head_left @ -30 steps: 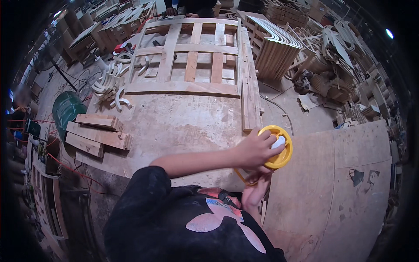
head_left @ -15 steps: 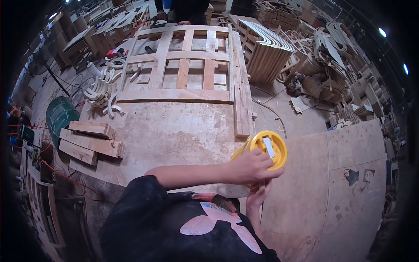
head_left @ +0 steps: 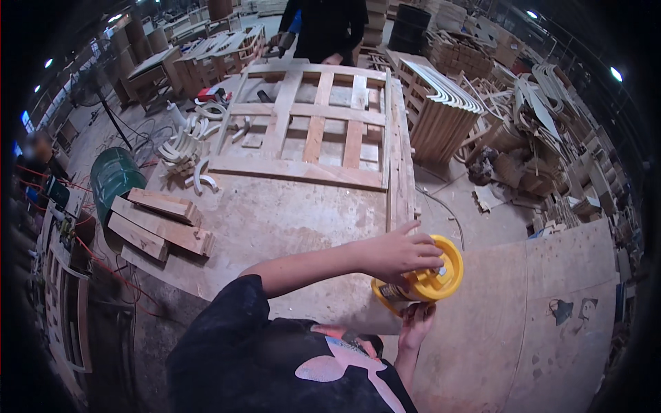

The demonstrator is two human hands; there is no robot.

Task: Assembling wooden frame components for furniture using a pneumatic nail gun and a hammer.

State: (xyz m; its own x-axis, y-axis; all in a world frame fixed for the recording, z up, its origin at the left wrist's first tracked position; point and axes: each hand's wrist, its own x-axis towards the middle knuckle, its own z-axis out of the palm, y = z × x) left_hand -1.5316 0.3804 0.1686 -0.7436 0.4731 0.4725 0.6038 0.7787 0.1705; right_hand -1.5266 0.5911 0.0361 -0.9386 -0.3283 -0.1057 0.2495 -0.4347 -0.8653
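Note:
A yellow-ended cylinder (head_left: 446,270) with a dark label band round its middle is held tilted in front of me, over the table's right end. Its round yellow end faces up and to the right, with a small pale piece at the centre. From below, my right hand (head_left: 416,326) supports the cylinder, fingers curled against its lower side. Across the upper side reaches my left hand (head_left: 399,256), its fingers apart and stretched over the yellow end near the pale piece. My left thumb is hidden.
Beyond lies a slatted wooden frame (head_left: 296,172) on the worktable (head_left: 275,227). Short wooden blocks (head_left: 162,224) and curved pieces (head_left: 200,175) sit at left. A person (head_left: 330,31) stands at the far side holding a power drill (head_left: 284,43). A plywood surface (head_left: 475,330) spreads at right.
My left hand has loosened from a curled grip at the yellow end to spread fingers. The cylinder has turned, so its label band shows. The view has shifted, showing more of the far person.

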